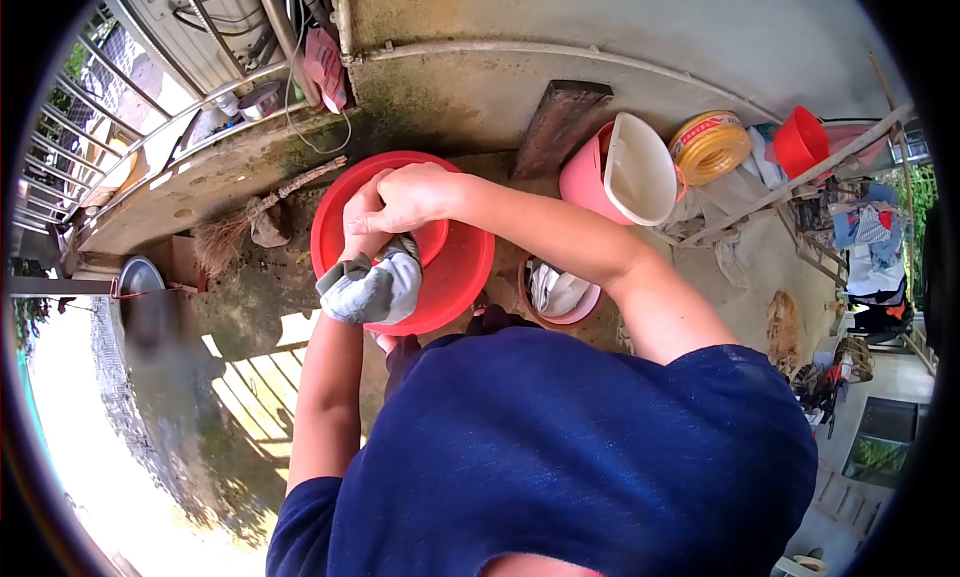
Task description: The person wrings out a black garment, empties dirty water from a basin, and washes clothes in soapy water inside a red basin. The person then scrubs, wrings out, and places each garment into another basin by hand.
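Over a large red basin (465,287), my two hands meet. My right hand (418,193) wraps over my left hand (362,217), its thumb pointing left. Most of the left hand's fingers are hidden beneath it. A grey and white cloth (375,287) is bunched around my left wrist and forearm above the basin's near left side. Inside the basin, partly behind my hands, is a smaller red round container (432,239). Just right of the basin stands a pinkish tub (590,305) with white and dark cloth (550,289) in it.
A pink bucket (585,177) holding a white basin (640,172) stands against the wall, beside a dark board (560,122), a yellow hose roll (712,149) and a red bucket (800,142). Left are a twig broom (225,239) and a metal basin (140,277). Clothes (872,247) hang far right.
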Demonstrator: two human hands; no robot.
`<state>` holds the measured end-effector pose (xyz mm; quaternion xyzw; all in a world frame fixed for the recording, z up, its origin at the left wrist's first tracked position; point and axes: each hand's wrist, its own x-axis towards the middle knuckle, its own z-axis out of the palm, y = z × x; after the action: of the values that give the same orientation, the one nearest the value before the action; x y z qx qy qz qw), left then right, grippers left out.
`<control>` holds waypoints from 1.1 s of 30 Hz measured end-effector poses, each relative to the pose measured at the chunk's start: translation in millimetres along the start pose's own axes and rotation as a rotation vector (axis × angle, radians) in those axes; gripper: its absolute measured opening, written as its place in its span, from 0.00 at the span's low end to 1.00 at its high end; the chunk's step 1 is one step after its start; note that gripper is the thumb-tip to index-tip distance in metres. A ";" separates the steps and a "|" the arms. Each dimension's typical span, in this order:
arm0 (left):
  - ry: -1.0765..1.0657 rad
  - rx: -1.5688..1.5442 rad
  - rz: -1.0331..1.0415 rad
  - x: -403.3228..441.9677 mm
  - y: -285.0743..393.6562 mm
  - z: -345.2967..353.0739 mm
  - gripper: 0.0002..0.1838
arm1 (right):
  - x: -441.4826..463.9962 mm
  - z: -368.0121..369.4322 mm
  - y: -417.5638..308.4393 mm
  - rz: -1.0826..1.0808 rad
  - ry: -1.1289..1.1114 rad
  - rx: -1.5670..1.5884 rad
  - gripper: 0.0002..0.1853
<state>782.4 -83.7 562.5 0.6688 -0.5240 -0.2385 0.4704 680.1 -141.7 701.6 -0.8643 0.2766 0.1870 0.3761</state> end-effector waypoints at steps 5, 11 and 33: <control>-0.491 0.363 -0.104 10.8 2.5 12.0 0.29 | -21.4 46.4 -21.9 -0.614 0.217 -0.204 0.52; -0.437 -0.246 -0.471 23.7 -21.7 4.2 0.14 | -34.0 53.9 -17.5 -0.639 0.198 0.052 0.20; -0.158 0.532 1.119 48.6 180.8 -42.5 0.10 | 98.7 -110.9 -3.9 -0.008 0.920 0.857 0.18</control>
<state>747.1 -114.1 748.8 0.3677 -0.8696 0.1338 0.3011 772.0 -256.5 723.1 -0.6298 0.4573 -0.3331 0.5322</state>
